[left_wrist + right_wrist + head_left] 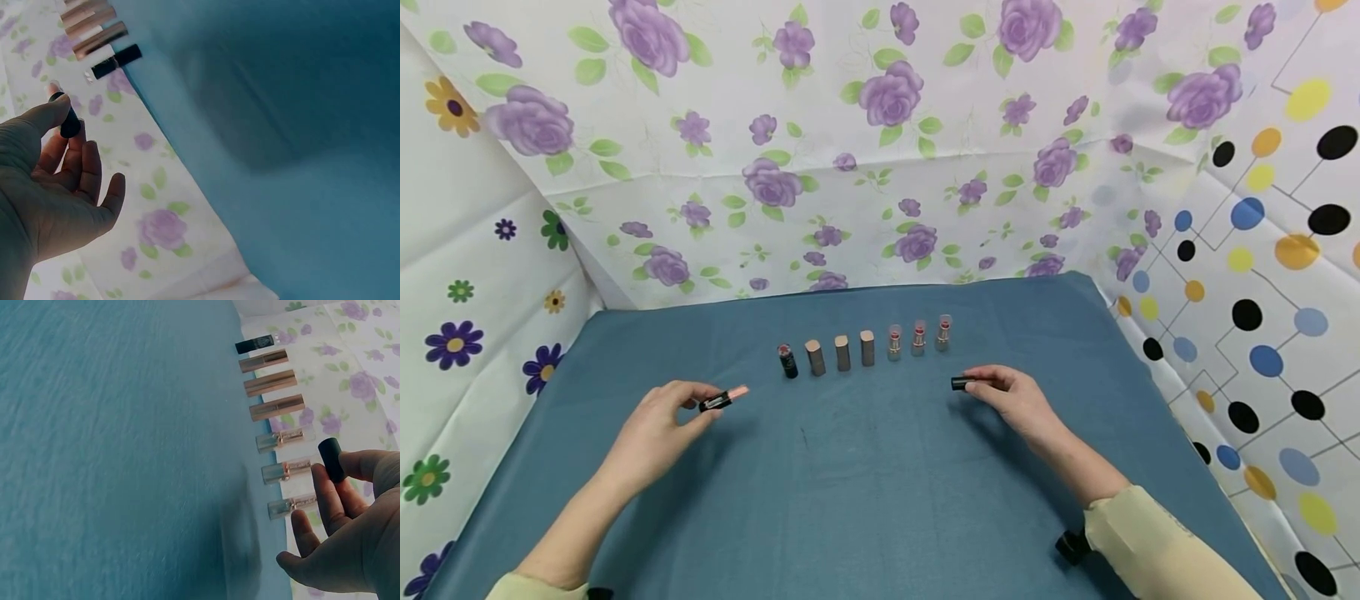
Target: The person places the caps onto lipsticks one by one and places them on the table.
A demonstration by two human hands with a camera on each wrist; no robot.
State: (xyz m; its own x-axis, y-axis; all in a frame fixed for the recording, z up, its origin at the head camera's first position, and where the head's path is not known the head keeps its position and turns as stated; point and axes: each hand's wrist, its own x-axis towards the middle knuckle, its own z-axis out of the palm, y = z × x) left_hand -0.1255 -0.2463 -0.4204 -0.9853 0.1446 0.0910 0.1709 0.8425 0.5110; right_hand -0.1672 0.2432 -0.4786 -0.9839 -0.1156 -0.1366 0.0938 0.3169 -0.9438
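Note:
My left hand (658,429) pinches an uncapped lipstick (717,401) between thumb and fingers, its black base in the grip and its pale pink end pointing right. In the left wrist view, the thumb presses on the black base (70,125). My right hand (1017,406) pinches a small black cap (959,383), held apart from the lipstick on the other side of the table. The right wrist view shows this cap (331,459) between thumb and fingertips, with the remaining fingers loosely bent. Both hands are raised over the cloth and cast shadows on it.
Behind the hands stands a row of lipsticks: a black one (787,362) at the left, three brownish-gold ones (842,354), then three clear-capped ones (919,338). A blue cloth (850,500) covers the table. Flowered sheets (820,108) hang behind, and a dotted sheet (1277,350) hangs right.

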